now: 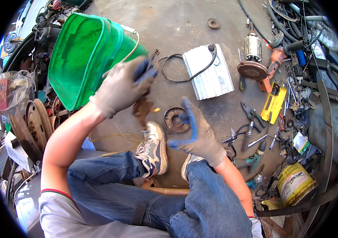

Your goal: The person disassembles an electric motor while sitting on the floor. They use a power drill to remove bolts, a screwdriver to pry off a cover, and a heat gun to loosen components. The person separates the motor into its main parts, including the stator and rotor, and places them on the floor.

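Observation:
My left hand (126, 85), in a grey work glove with blue-coated fingers, is closed around a blurred brown object (142, 112) above the floor. Part of it hangs below the fingers and its kind does not show; dark wire-like ends stick out above the glove. My right hand (200, 135), gloved the same way, is open with fingers and thumb spread, and nothing lies in it. Between the hands, a round rusty ring-shaped part (176, 119) lies on the floor just ahead of my shoes (154, 148).
A green plastic bucket (77, 59) lies tipped at the left. Ahead are a white folded stack (208, 73) with a black cable and a small ring (213, 23). At right are an angle grinder (276, 59), pliers (252, 115), a yellow bit case (274, 103) and a yellow pail (296, 184).

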Demonstrator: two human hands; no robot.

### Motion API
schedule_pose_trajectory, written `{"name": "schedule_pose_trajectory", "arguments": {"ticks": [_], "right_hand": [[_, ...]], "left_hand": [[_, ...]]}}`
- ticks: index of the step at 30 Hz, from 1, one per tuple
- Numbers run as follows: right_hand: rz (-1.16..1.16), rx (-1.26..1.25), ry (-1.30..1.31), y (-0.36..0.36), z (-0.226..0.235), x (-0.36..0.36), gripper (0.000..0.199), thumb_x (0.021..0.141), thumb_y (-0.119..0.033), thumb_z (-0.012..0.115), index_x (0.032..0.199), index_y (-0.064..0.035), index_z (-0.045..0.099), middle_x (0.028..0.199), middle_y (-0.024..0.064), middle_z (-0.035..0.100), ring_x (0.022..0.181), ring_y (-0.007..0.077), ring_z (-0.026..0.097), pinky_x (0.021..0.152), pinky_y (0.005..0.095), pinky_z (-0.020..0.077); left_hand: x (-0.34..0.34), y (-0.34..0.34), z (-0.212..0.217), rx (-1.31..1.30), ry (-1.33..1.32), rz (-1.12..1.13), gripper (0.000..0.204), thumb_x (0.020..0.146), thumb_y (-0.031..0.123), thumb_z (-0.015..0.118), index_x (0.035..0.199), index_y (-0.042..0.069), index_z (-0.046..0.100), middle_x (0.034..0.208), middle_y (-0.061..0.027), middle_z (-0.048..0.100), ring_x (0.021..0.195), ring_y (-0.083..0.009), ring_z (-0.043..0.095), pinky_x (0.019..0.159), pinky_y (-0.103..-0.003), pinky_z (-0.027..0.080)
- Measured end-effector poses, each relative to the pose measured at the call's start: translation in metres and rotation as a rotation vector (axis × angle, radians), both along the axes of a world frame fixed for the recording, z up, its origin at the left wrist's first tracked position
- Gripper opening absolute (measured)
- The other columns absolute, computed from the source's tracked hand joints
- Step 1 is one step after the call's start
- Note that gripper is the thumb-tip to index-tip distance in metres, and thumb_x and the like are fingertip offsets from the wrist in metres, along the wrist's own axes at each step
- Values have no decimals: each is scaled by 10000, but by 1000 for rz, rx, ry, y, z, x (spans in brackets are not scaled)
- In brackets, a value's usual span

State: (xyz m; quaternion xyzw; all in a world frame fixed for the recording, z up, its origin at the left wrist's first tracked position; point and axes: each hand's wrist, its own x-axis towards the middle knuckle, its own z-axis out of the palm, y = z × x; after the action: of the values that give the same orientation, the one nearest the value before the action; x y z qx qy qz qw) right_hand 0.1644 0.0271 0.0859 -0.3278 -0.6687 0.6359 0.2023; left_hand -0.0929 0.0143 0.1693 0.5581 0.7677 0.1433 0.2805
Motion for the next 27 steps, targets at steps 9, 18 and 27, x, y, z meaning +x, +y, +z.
{"name": "schedule_pose_trajectory", "arguments": {"ticks": [9, 18, 27], "right_hand": [[-306, -523, -85, 38, 6, 55, 438, 908, -57, 658, 1323, 4, 533, 874, 56, 651, 648, 67, 602, 540, 230, 509], [-257, -65, -353, 25, 8, 108, 353, 925, -61, 633, 1267, 10, 579, 868, 28, 645, 630, 71, 536, 571, 239, 457], [-41, -63, -426, 39, 10, 95, 545, 874, -202, 694, 1343, 16, 521, 1143, 251, 652, 1055, 398, 652, 890, 427, 514]], "left_hand": [[51, 60, -25, -166, -1331, 269, 505, 1021, 482, 486, 1216, 29, 597, 1085, -137, 707, 865, -184, 716, 703, -277, 582], [99, -117, -233, -489, 9, 473, 498, 835, 294, 685, 1259, 47, 603, 1233, -258, 624, 1164, -398, 596, 993, -422, 476], [28, -84, -144, -317, -396, 674, 212, 838, 147, 694, 992, 18, 628, 867, -84, 671, 781, -148, 625, 682, -312, 526]]}}
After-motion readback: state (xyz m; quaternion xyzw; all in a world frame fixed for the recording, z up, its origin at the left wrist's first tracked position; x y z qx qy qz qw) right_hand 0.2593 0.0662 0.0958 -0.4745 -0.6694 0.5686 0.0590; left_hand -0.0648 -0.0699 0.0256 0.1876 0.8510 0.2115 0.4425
